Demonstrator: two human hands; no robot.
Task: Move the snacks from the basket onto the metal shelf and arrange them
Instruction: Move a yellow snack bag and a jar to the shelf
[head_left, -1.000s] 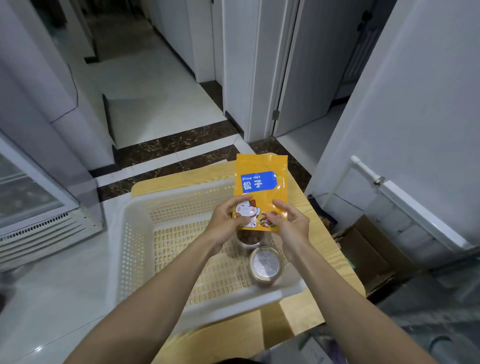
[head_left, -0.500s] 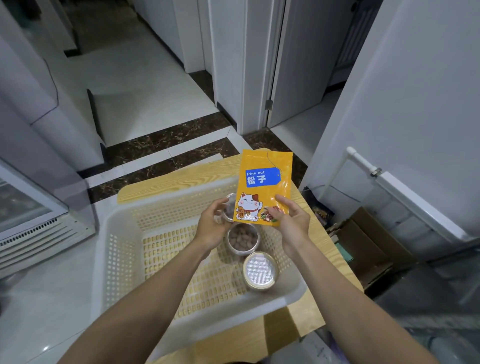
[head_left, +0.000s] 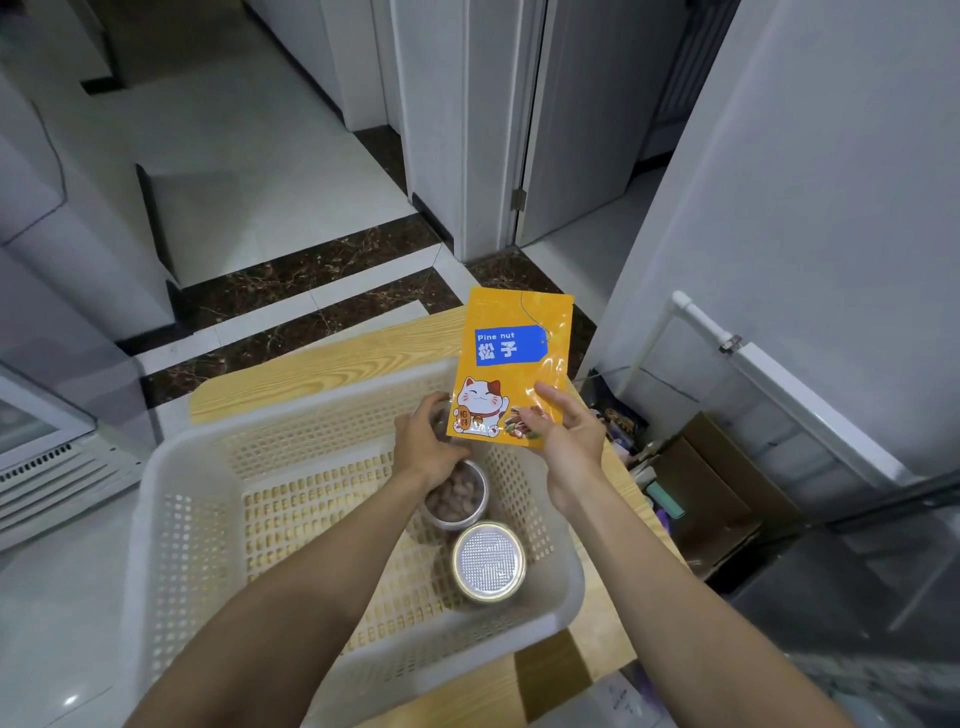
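An orange pine nut bag (head_left: 511, 358) stands upright above the far right corner of the white plastic basket (head_left: 182, 519). My right hand (head_left: 563, 436) pinches the bag's lower right corner. My left hand (head_left: 423, 447) curls round a small clear jar (head_left: 440, 413) just left of the bag, inside the basket. Below that hand, a round tin showing brown nuts (head_left: 457, 499) and a tin with a silver foil lid (head_left: 488, 561) stand on the basket floor. No metal shelf is clearly in view.
The basket rests on a light wooden table (head_left: 322, 358). A cardboard box (head_left: 717, 488) with clutter sits on the floor to the right, under a white wall rail (head_left: 769, 374). A white appliance with vents (head_left: 47, 467) is at the left.
My left hand let go of the bag and dropped to the clear jar. My right hand alone now holds the bag, which has tilted and risen a little to the right.
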